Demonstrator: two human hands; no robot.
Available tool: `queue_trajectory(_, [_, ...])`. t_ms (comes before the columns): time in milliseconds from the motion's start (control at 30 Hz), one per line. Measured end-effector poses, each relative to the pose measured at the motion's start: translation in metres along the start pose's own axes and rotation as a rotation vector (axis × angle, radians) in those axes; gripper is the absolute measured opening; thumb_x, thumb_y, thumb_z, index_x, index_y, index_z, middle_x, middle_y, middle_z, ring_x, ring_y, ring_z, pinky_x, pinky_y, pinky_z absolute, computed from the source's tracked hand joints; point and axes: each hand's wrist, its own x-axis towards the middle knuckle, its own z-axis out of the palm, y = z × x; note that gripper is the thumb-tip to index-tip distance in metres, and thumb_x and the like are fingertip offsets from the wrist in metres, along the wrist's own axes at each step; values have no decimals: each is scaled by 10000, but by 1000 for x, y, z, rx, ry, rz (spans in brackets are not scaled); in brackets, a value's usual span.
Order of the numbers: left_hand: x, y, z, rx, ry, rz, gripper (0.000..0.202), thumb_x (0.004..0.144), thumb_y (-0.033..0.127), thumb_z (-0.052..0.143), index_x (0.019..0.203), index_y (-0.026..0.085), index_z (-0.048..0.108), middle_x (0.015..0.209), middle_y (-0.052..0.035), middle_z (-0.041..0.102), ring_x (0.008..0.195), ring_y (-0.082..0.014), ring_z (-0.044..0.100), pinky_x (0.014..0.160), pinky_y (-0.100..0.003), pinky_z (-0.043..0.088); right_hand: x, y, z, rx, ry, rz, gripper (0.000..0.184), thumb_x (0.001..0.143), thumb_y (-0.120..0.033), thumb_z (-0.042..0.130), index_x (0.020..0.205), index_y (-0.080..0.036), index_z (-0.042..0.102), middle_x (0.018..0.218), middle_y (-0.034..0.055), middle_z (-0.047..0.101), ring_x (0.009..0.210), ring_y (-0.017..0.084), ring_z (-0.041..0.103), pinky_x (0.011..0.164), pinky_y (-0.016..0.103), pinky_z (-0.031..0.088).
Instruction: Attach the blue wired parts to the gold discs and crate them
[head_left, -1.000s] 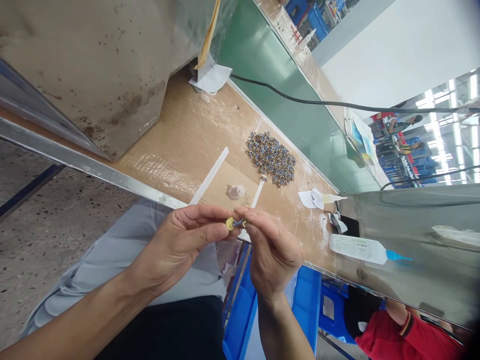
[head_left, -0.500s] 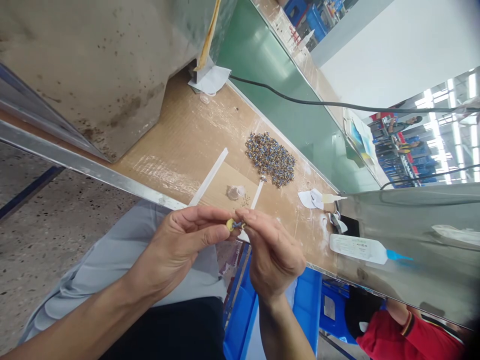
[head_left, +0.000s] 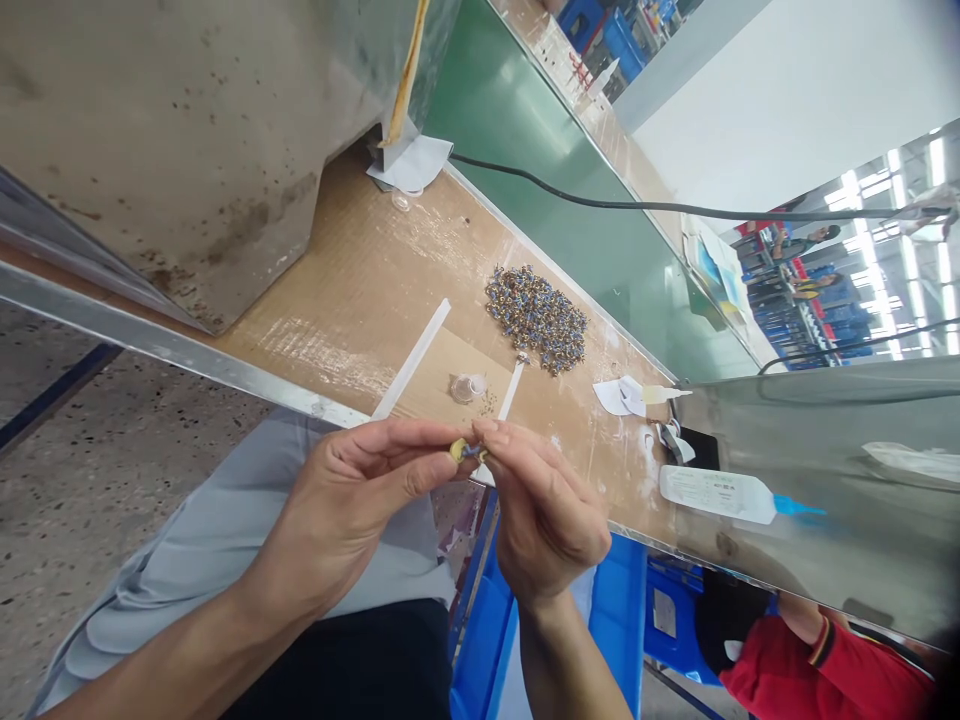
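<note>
My left hand [head_left: 352, 500] and my right hand [head_left: 544, 510] meet in front of the bench edge, both pinched on one small yellow-and-blue part [head_left: 463, 451] held between their fingertips. Only the part's yellow end and a bit of blue show; the rest is hidden by my fingers. Farther back on the brown bench [head_left: 375, 280] lies a heap of several similar small blue and brass parts [head_left: 536, 318]. A small clear cap [head_left: 466, 387] sits just behind my hands.
A white glue bottle with a blue tip [head_left: 724, 495] lies at the right. White strips [head_left: 411, 360] and paper scraps [head_left: 622, 396] lie on the bench. A stained metal housing [head_left: 187, 130] stands at the left, a green conveyor [head_left: 555, 190] behind, blue bins [head_left: 480, 640] below. Someone's red sleeve [head_left: 825, 670] shows at bottom right.
My hands have stayed together on the small part; my right fingers have closed further over it, hiding more of the blue. The view has shifted slightly.
</note>
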Motion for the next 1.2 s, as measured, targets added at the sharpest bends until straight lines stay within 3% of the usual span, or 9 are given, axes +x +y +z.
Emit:
queue_trajectory(333, [-6, -1, -2, 111, 46, 46, 233, 873, 353, 1134, 1070, 321, 1015, 1099, -26, 984, 1067, -259, 954, 1047, -305, 765, 0, 1, -3, -25, -12, -25, 512, 1075, 21, 820, 1463, -307, 882, 1314, 71, 936, 1137, 269, 944, 1014, 438, 839])
queue_trajectory(567, [-4, -3, -4, 188, 69, 70, 249, 873, 367, 1130, 1092, 324, 1018, 1128, -23, 985, 1066, -247, 953, 1031, -257, 754, 1, 2, -5, -21, -40, -46, 534, 1072, 43, 811, 1490, -283, 868, 1336, 85, 930, 1172, 271, 938, 1041, 444, 833])
queue_trajectory(733, [-8, 1, -1, 325, 100, 145, 220, 897, 388, 1111, 1091, 338, 1023, 1145, -16, 983, 1075, -274, 954, 1044, -288, 765, 0, 3, -7, -47, -51, -46, 537, 1094, 2, 806, 1513, -330, 858, 1343, 72, 930, 1163, 275, 941, 1014, 444, 838])
queue_trajectory(967, [-13, 2, -2, 484, 132, 228, 188, 938, 448, 1077, 1101, 370, 1023, 1175, 9, 980, 1086, -298, 955, 1048, -333, 781, 0, 3, -9, -54, -60, -74, 535, 1084, 37, 790, 1502, -289, 863, 1337, 82, 929, 1176, 269, 937, 1029, 432, 832])
queue_trajectory(1200, [-13, 2, 4, 501, 152, 193, 135, 988, 431, 1027, 1116, 388, 1015, 1187, 18, 980, 1090, -274, 959, 1053, -322, 778, 2, 2, -5, -148, -35, -160, 507, 1091, 54, 772, 1494, -240, 860, 1335, 100, 927, 1163, 272, 938, 989, 419, 837])
